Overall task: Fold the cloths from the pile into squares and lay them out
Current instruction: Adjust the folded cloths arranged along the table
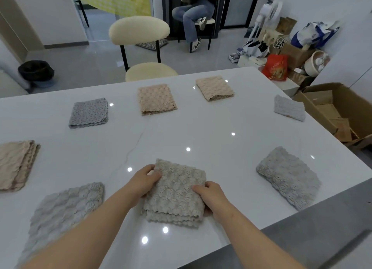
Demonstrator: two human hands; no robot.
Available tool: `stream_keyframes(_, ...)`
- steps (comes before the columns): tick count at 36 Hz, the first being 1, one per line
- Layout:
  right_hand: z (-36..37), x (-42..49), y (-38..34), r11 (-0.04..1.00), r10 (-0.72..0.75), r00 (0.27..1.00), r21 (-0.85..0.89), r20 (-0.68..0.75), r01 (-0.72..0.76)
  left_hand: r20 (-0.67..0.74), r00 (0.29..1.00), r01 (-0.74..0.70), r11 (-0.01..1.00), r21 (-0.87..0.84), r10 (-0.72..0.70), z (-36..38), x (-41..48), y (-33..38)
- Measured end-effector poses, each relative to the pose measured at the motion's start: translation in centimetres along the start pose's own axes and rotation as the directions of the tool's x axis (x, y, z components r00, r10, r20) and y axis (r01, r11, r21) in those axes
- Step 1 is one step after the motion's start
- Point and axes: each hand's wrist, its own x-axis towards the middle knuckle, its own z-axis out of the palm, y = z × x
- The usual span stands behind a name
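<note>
A fluffy folded cloth (177, 194) lies flat near the front edge of the white desk (201, 128). The left hand (144, 181) holds its 9 o'clock side. The right hand (211, 196) holds its 3 o'clock side. A gray cloth (68, 208) lies at 9 o'clock from it, and a second gray cloth (287, 176) at 3 o'clock. A tan cloth (16, 164) sits at 10 o'clock. Farther back lie a spotted gray cloth (88, 112) at 11 o'clock, a peach cloth (156, 98) at 12, a second peach cloth (214, 87) at 1 and a pale gray cloth (289, 107) at 2. A cream chair (138, 30) stands behind the desk.
</note>
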Motion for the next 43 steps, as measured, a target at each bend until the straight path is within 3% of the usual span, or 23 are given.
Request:
stream_keyframes(4,-0.2,-0.1,1.0,0.991,0.003,0.995,0.137,-0.095,0.010,0.129,0.992,0.005,0.995,0.103,-0.019,-0.1,-0.4,-0.2)
stream_keyframes(8,-0.2,-0.7,1.3,0.971,0.028,0.997,0.237,-0.066,-0.011,0.154,0.985,0.030,0.947,0.319,-0.082,-0.1,-0.7,-0.4)
stream_keyframes(12,-0.6,-1.5,1.1,0.994,0.032,0.999,0.110,-0.021,-0.030,0.182,0.976,0.032,0.910,0.414,-0.117,-0.5,-1.1,-0.8)
stream_keyframes(17,-1.2,-0.9,0.9,0.975,-0.197,0.961,-0.145,-0.196,0.170,0.215,0.970,0.002,0.885,0.465,-0.115,-0.9,-1.0,-0.1)
stream_keyframes(21,-1.3,-0.6,0.6,0.939,-0.278,0.954,-0.241,-0.108,0.247,0.234,0.970,-0.056,0.877,0.478,-0.065,-0.7,-0.8,1.2)
stream_keyframes(26,-1.6,-0.6,1.0,0.907,-0.300,0.952,-0.326,-0.056,0.267,0.015,0.994,-0.108,0.905,0.412,0.112,-0.4,-0.2,0.7)
stream_keyframes(30,-1.7,-0.6,1.3,0.916,-0.286,0.954,-0.320,-0.093,0.244,-0.137,0.978,-0.086,0.899,0.430,0.159,-0.2,-0.2,-0.6)
stream_keyframes(43,-1.8,-0.4,1.1,0.876,-0.241,0.970,-0.434,-0.013,0.212,-0.255,0.948,-0.121,0.955,0.271,0.192,-0.6,0.3,-1.9)
